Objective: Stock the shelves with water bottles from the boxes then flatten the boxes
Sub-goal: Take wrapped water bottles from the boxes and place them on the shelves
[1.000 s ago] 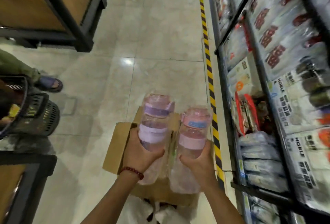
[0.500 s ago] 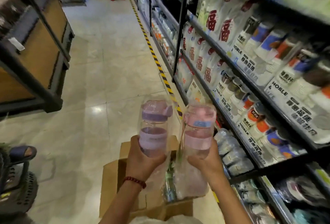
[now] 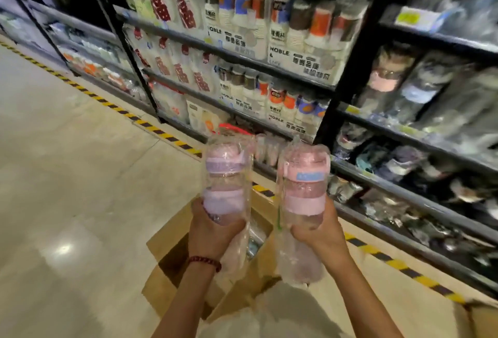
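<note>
While the head camera is looking down and forward, the left hand (image 3: 213, 232) is wrapping its fingers round the purple bottle (image 3: 226, 192). The right hand (image 3: 318, 232) is gripping the pink bottle (image 3: 303, 203) the same way. Both bottles are standing upright in the air, side by side but not touching, above the open cardboard box (image 3: 172, 251) on the floor (image 3: 80, 176). More wrapped things are showing inside the box. The shelves (image 3: 404, 141) are waiting just ahead and to the right, and bottles that look alike are sitting there on the right side.

Each bottle is wearing a loose, shiny plastic bag. That bag is probably making the bottles slippery, so a hand could slide. The bottles look see-through and empty, so they are likely feeling light. The plastic looks hard, so a firm squeeze round the middle, below the coloured band, seems the best place to be holding. The lids look bumpy and are not good to grab.

Packs of paper cups (image 3: 299, 36) on the shelves are showing the word "NOBLE". Bags (image 3: 172, 6) beside them are showing a big red Chinese sign. The blue label on the pink bottle is too blurry to read.
</note>
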{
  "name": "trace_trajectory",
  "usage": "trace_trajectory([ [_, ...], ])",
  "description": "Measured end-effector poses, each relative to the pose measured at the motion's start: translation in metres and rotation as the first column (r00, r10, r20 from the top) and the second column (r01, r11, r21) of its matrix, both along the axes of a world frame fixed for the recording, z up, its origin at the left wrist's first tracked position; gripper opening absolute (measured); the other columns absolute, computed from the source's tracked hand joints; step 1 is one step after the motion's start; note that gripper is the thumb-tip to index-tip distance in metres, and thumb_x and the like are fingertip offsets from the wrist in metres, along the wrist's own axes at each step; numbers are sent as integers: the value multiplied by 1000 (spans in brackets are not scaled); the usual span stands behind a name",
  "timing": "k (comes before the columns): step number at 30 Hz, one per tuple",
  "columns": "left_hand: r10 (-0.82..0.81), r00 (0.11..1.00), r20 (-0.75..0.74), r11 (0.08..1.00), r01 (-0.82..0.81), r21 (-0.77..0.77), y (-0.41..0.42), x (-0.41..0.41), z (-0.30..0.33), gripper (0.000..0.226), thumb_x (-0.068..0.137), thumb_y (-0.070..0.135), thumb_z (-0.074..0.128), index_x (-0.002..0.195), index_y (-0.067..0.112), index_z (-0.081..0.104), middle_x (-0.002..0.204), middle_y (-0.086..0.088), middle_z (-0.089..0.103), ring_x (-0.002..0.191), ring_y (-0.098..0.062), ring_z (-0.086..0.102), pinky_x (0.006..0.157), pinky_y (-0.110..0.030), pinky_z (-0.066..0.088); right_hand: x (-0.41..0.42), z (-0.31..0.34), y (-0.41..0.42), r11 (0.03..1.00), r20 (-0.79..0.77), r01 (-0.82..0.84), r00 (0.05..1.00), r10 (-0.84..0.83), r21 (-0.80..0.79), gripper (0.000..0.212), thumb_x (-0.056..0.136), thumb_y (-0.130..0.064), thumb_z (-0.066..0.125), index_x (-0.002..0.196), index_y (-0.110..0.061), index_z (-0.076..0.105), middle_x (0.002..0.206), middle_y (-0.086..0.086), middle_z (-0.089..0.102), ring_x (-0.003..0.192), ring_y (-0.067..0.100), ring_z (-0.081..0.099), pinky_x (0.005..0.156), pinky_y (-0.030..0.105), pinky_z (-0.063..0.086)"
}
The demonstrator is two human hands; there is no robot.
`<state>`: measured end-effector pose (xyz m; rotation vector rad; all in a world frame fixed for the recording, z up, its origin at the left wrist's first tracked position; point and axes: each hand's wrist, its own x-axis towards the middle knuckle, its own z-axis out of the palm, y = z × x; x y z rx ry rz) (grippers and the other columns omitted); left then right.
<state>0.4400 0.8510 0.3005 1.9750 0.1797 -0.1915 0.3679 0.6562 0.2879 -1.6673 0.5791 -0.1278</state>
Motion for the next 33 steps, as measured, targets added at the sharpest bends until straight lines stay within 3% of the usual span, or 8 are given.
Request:
trace_trajectory([
  [4, -173, 985, -5, 985, 173, 13, -25, -20, -2, 70, 53, 31, 83, 107, 24, 38, 88, 13, 53, 76, -10, 57, 59, -22, 44, -50, 1, -15, 978, 25, 209, 978, -209, -9, 86, 45, -30, 75, 125, -20, 46, 111, -3, 63, 98, 9, 63, 73, 20, 50],
  [7, -286, 958, 16, 958, 286, 1, -51, -33, 4, 69, 64, 12, 85, 110, 24, 34, 89, 18, 47, 76, -3, 51, 67, -23, 41, -79, 9, -28, 938, 36, 344, 938, -343, -24, 72, 49, -16, 72, 117, -21, 48, 102, -5, 63, 90, 9, 64, 65, 16, 51],
  [11, -415, 910, -5, 910, 415, 2, -88, -51, 10, 70, 62, 16, 85, 112, 23, 35, 96, 6, 55, 84, -16, 56, 77, -31, 44, -120, 13, -51, 881, 43, 472, 882, -470, -41, 79, 49, -19, 73, 122, -22, 44, 108, -6, 60, 96, 10, 61, 77, 33, 53],
  [13, -472, 882, 7, 882, 472, 14, -110, -63, 9, 73, 57, 21, 86, 111, 23, 37, 98, 3, 57, 86, -21, 58, 73, -30, 46, -143, 16, -64, 841, 43, 539, 842, -538, -40, 78, 50, -19, 73, 121, -23, 42, 105, -10, 59, 93, 5, 59, 75, 29, 51],
  [16, -540, 841, 27, 842, 540, -5, -146, -83, 10, 80, 45, 35, 84, 110, 23, 38, 95, 7, 57, 84, -19, 60, 70, -30, 48, -179, 23, -83, 785, 39, 616, 787, -615, -62, 75, 54, -15, 78, 119, -23, 41, 99, -16, 56, 86, -1, 57, 68, 21, 47],
  [21, -662, 749, 4, 748, 662, -44, -226, -154, 12, 74, 46, 32, 82, 106, 24, 38, 91, 14, 54, 80, -2, 56, 66, -26, 46, -276, 21, -131, 674, 31, 734, 678, -735, -76, 78, 50, -22, 74, 121, -24, 40, 105, -11, 58, 95, 7, 59, 77, 32, 51],
  [27, -751, 660, -15, 660, 751, -6, -315, -271, 0, 65, 58, 21, 87, 101, 23, 39, 89, 14, 55, 77, -11, 57, 57, -18, 40, -398, 21, -193, 568, 24, 818, 572, -820, -88, 80, 51, -25, 74, 123, -27, 39, 109, -14, 57, 96, 1, 56, 71, 22, 45],
  [33, -819, 573, -27, 574, 819, -11, -379, -373, 0, 62, 61, 20, 85, 103, 26, 41, 89, 17, 54, 77, 3, 54, 59, -20, 41, -498, 23, -236, 448, 58, 888, 456, -888, -106, 76, 62, -5, 81, 122, -27, 39, 105, -18, 55, 89, -9, 57, 69, 11, 43],
])
